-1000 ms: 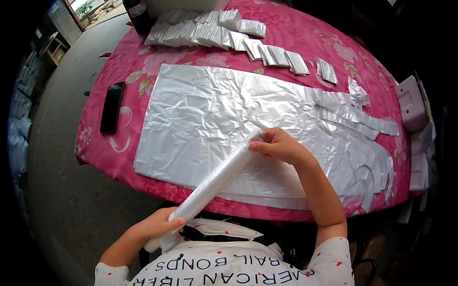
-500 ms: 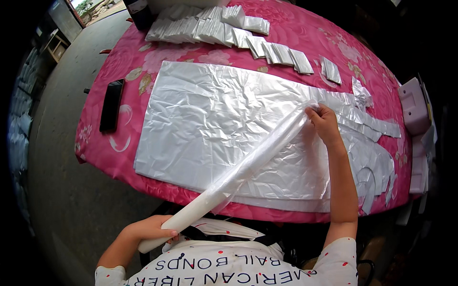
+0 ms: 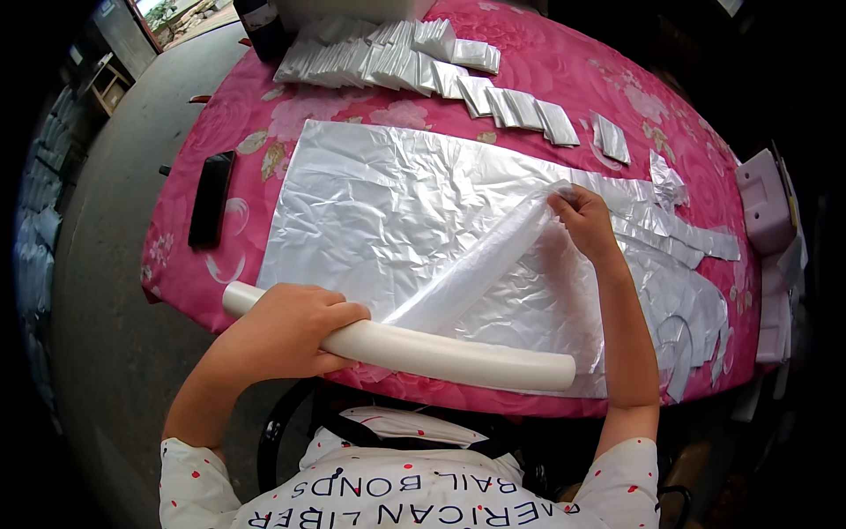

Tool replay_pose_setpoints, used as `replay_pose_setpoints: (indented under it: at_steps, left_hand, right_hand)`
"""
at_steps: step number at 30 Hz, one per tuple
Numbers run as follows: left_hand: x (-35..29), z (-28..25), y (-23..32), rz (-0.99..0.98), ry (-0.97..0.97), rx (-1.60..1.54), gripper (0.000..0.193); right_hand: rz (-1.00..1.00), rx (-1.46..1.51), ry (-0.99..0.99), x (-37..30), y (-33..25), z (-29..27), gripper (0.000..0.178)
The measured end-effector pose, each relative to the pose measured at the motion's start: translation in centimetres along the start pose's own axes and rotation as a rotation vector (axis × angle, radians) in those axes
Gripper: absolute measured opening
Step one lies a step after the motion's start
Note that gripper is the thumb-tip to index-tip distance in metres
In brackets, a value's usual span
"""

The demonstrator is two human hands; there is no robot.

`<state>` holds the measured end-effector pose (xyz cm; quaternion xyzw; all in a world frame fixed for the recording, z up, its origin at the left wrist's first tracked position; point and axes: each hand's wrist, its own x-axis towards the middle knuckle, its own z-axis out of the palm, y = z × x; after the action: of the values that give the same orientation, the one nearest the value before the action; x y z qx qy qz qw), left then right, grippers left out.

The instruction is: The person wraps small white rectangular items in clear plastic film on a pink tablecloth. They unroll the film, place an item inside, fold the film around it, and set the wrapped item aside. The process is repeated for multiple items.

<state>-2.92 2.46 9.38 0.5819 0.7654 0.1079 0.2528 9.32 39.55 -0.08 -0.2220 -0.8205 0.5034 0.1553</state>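
The left hand (image 3: 295, 331) wraps around the white tube (image 3: 458, 354) left of its middle, a grip that probably steadies the long piece across the near edge of the table (image 3: 176, 256). The right hand (image 3: 582, 220) pinches the upper end of the film (image 3: 480, 264) between thumb and fingers, apparently to hold it extended slantwise over the flat sheets (image 3: 352, 212); whether its lower end touches the tube cannot be told. Packets (image 3: 397, 63) lie beyond and the phone (image 3: 211, 198) at left, presumably to leave room.
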Motion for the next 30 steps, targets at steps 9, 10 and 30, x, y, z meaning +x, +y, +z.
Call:
replay_pose_setpoints:
  at_steps: [9,10,30]
  left_hand:
    - [7.2,7.5,-0.4,0.573,0.540,0.049,0.049]
    - [6.5,8.2,-0.5,0.577,0.452,0.059,0.052]
    - [2.5,15.2,3.3,0.214,0.245,0.209,0.084]
  right_hand:
    - [0.065,-0.027,-0.129,1.4,-1.3,3.0,0.016]
    - [0.099,-0.037,-0.145,1.7,-1.1,3.0,0.017]
    - [-0.495,-0.595,-0.206,-11.1,-7.8,7.9,0.048]
